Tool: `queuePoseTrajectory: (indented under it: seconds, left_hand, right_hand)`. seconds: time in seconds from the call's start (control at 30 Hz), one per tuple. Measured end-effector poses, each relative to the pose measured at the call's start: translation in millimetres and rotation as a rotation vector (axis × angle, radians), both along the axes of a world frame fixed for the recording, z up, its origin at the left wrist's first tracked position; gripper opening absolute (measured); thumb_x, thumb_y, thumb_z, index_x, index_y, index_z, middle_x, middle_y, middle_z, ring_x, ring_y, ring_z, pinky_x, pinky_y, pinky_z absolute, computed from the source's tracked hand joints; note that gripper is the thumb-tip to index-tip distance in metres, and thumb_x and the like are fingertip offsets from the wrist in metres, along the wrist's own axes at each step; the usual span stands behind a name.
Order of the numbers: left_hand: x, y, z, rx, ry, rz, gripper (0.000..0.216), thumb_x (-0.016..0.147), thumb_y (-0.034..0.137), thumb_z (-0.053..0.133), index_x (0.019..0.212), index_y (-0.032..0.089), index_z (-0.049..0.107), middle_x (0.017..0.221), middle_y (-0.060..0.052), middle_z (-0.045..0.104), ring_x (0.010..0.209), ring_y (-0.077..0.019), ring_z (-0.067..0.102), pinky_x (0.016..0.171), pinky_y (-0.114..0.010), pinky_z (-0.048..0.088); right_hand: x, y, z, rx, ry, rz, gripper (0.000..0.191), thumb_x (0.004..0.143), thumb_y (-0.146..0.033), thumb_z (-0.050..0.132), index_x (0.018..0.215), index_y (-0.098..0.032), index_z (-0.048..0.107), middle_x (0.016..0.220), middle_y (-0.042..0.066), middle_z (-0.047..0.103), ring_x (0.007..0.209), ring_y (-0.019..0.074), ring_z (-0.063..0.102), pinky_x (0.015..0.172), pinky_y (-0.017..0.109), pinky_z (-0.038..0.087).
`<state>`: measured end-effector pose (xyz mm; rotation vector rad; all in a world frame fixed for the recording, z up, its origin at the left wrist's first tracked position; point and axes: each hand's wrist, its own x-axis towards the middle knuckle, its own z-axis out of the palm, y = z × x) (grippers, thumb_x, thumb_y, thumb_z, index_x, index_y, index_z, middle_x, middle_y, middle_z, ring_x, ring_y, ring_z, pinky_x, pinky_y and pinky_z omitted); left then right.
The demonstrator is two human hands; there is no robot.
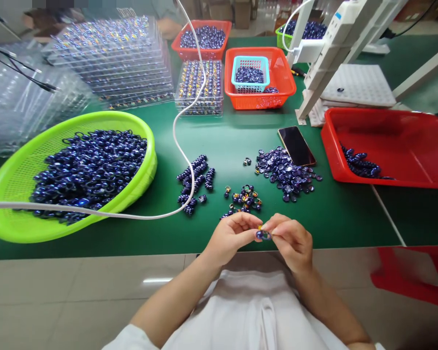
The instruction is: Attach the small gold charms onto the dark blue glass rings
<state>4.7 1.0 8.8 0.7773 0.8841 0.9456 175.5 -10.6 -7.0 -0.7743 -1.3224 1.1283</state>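
My left hand and my right hand meet close to the table's front edge. Both pinch a small shiny blue ring-shaped piece with a round bead and a yellow bit, the fingertips hiding part of it. Just beyond them lies a loose pile of blue-and-yellow pieces. Behind that, to the right, is a heap of flat round blue caps, with a phone touching it. Stacked rows of blue pieces lie to the left.
A green basket full of blue pieces stands left, crossed by a white cable. Clear trays are stacked behind. An orange basket holds a light-blue basket. A red bin is right, near a white stand.
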Motion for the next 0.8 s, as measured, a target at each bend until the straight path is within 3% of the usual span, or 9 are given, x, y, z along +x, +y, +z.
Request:
queuePoseTrajectory:
  seconds: [0.1, 0.17, 0.27, 0.4, 0.8]
  left_hand:
    - [-4, -2, 5.1, 0.425, 0.282, 0.035, 0.010, 0.079, 0.016, 0.073, 0.088, 0.014, 0.071, 0.083, -0.007, 0.073, 0.074, -0.0165, 0.069, 0.071, -0.029, 0.057]
    - [-5, -3, 7.6, 0.753, 0.453, 0.058, 0.014, 0.081, 0.009, 0.067, 0.093, 0.016, 0.070, 0.085, -0.007, 0.073, 0.077, -0.0161, 0.068, 0.071, -0.028, 0.056]
    - [-6, -3, 7.6, 1.020, 0.594, 0.081, 0.022, 0.083, 0.005, 0.062, 0.101, 0.017, 0.066, 0.088, -0.008, 0.072, 0.079, -0.0160, 0.067, 0.070, -0.028, 0.056]
    - [-6, -4, 0.7, 1.071, 0.691, 0.115, 0.022, 0.085, 0.007, 0.061, 0.103, 0.019, 0.063, 0.088, -0.007, 0.070, 0.078, -0.0161, 0.065, 0.070, -0.029, 0.057]
    - [-12, -10, -11.4, 1.152, 0.677, 0.143, 0.028, 0.083, 0.004, 0.065, 0.108, 0.017, 0.061, 0.091, -0.009, 0.072, 0.078, -0.0165, 0.065, 0.069, -0.030, 0.055]
  right_hand:
    - [4, 3, 2.4, -0.062, -0.032, 0.011, 0.010, 0.091, -0.029, 0.057, 0.098, -0.026, 0.065, 0.094, 0.005, 0.063, 0.087, 0.0205, 0.059, 0.074, 0.035, 0.050]
    - [5, 6, 4.9, -0.138, -0.120, 0.024, 0.014, 0.089, -0.033, 0.062, 0.100, -0.026, 0.063, 0.093, 0.004, 0.057, 0.083, 0.0190, 0.056, 0.073, 0.034, 0.047]
    - [5, 9, 8.0, -0.226, -0.285, 0.072, 0.013, 0.085, -0.032, 0.070, 0.091, -0.025, 0.061, 0.088, 0.001, 0.055, 0.078, 0.0165, 0.053, 0.071, 0.030, 0.045]
    - [2, 10, 8.1, -0.276, -0.351, 0.097, 0.014, 0.087, -0.032, 0.070, 0.081, -0.023, 0.061, 0.082, 0.000, 0.057, 0.077, 0.0156, 0.054, 0.071, 0.028, 0.044]
    - [5, 5, 6.6, -0.475, -0.255, 0.242, 0.008, 0.094, -0.029, 0.059, 0.091, -0.023, 0.064, 0.088, 0.001, 0.062, 0.082, 0.0152, 0.060, 0.076, 0.027, 0.048]
